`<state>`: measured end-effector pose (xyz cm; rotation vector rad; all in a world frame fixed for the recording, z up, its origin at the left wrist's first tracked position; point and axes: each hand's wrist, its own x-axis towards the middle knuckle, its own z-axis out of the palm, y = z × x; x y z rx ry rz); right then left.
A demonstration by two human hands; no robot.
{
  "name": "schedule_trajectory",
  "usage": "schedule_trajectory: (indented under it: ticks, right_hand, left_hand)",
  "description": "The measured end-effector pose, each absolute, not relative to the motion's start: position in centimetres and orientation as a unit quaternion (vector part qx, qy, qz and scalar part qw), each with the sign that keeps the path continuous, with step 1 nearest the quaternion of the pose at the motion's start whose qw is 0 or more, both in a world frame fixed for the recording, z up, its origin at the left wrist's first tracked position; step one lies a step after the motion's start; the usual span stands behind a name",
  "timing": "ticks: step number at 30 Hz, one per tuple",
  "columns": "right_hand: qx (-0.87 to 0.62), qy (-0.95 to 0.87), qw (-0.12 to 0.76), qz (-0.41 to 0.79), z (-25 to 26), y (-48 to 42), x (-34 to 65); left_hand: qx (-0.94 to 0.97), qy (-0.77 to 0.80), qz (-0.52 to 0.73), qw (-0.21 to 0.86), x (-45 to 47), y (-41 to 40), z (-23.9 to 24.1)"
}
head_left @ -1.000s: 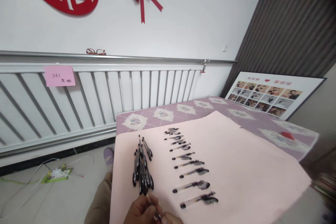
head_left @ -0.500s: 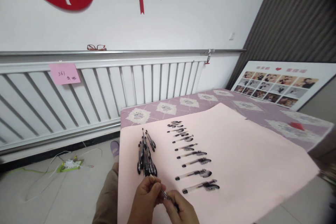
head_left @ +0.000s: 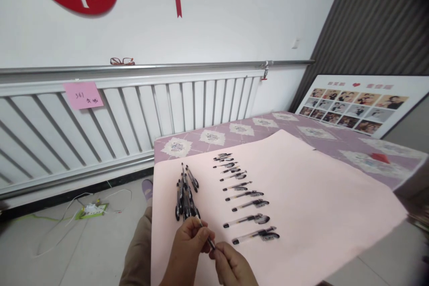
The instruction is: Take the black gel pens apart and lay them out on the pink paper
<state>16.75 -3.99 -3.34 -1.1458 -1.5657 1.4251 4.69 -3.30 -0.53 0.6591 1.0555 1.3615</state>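
Note:
In front of me, my left hand (head_left: 189, 246) is closed in a pinch around the barrel of a pen (head_left: 207, 237), which slants down to the right. The fingers of my right hand (head_left: 234, 264) are pinched at the pen's dark lower end; whether a cap is inside them is hidden. Just beyond my left hand lies a loose pile of black pens (head_left: 186, 192) with clear barrels. To the right, several pens (head_left: 255, 235) lie in a column running away from me, each with its black cap beside or against the barrel's front end.
The pens lie on a pink sheet (head_left: 318, 196) over a purple patterned cloth (head_left: 228, 138). Behind stands a white radiator (head_left: 174, 105) with a pink note (head_left: 83, 95); glasses (head_left: 122, 61) rest on the pipe above. A power strip (head_left: 92, 211) with cables lies on the floor at left.
My right hand has shifted slightly along the pen toward its lower end, and more of the barrel shows between my hands. The laid-out pens stay put.

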Motion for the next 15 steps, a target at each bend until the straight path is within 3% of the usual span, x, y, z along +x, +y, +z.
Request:
schedule_trajectory:
  ticks: [4,8,11,15]
  right_hand:
    - [-0.493,-0.709,0.386,0.325,-3.7,-4.3,16.9]
    - [-0.494,-0.741,0.379,0.252,-3.2,-4.6,17.1]
    - [-0.496,-0.713,0.384,0.314,-2.5,-4.5,16.8]
    - [-0.460,-0.580,0.354,0.571,-2.0,-4.5,15.9]
  left_hand:
    - [0.282,0.491,0.591,0.574,4.8,-3.5,-0.5]
    - [0.278,0.500,0.596,0.564,4.9,-3.6,-0.5]
    - [0.285,0.499,0.599,0.558,4.9,-3.5,-0.2]
    - [0.294,0.474,0.594,0.579,4.6,-3.4,0.5]
